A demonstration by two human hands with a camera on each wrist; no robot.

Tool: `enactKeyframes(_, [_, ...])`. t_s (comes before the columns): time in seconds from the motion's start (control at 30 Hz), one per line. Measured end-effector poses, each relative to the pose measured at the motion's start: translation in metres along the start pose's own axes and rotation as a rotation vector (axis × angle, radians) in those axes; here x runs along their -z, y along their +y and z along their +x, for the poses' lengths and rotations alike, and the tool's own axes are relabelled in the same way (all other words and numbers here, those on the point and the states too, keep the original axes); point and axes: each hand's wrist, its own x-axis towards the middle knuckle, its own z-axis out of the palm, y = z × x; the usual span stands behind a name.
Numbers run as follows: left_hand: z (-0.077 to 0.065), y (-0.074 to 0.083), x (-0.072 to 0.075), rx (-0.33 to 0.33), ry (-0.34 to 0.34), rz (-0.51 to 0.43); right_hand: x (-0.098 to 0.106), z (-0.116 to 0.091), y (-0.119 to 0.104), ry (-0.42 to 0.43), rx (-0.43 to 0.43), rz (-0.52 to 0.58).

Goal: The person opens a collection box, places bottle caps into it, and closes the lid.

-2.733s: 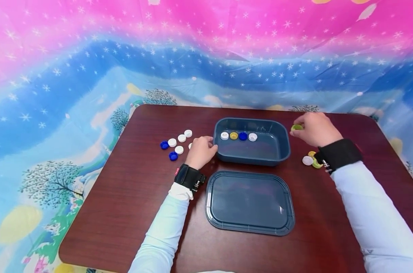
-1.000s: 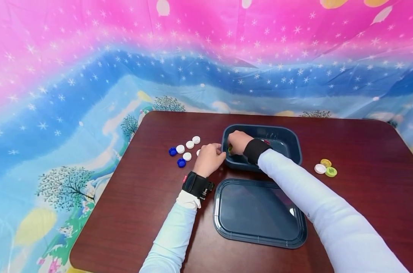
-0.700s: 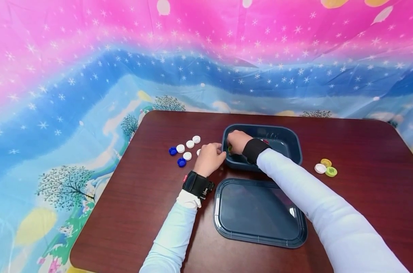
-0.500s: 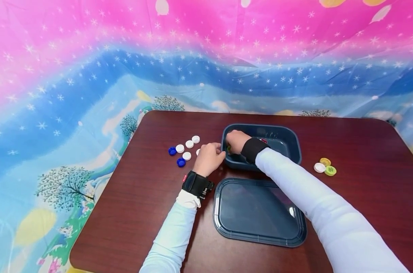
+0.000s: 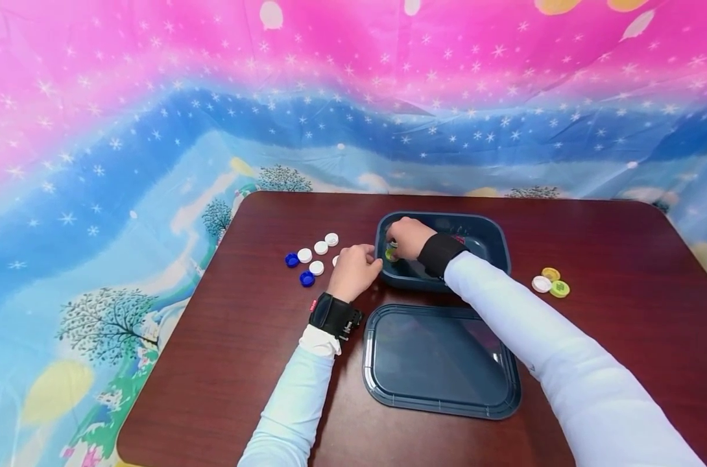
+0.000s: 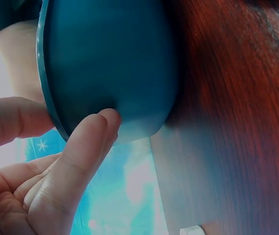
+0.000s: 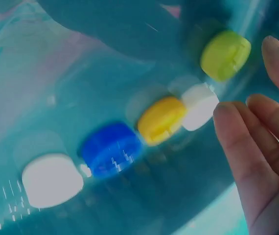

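Note:
In the head view, my left hand (image 5: 353,269) grips the left end of the dark blue-grey plastic box (image 5: 502,243). The left wrist view shows a digit at the rim and fingertips (image 6: 109,120) against the outer wall. My right hand (image 5: 410,239) is inside the box, its thumb and fingers spread apart. Beside them lies a green bottle cap (image 7: 226,55), not pinched. A row runs from it: a white cap (image 7: 199,106), a yellow cap (image 7: 162,120), a blue cap (image 7: 111,149) and another white cap (image 7: 52,180). The right forearm hides part of the box.
A matching lid (image 5: 441,360) lies in front of the box. Left of it sit several loose caps, including blue caps (image 5: 307,279) and white caps (image 5: 316,268). On the right are a white cap (image 5: 541,284), a yellow cap (image 5: 551,274) and a green cap (image 5: 560,288).
The right hand has carried the green cap from right of the box to its inner left end and let go of it. The left hand has stayed at the rim.

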Motion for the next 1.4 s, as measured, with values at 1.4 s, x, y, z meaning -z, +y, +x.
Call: enactKeyframes(1.4, [0.001, 0.005, 0.001, 0.011, 0.02, 0.033, 0.049, -0.239, 0.12, 0.204, -0.445, 0.079])
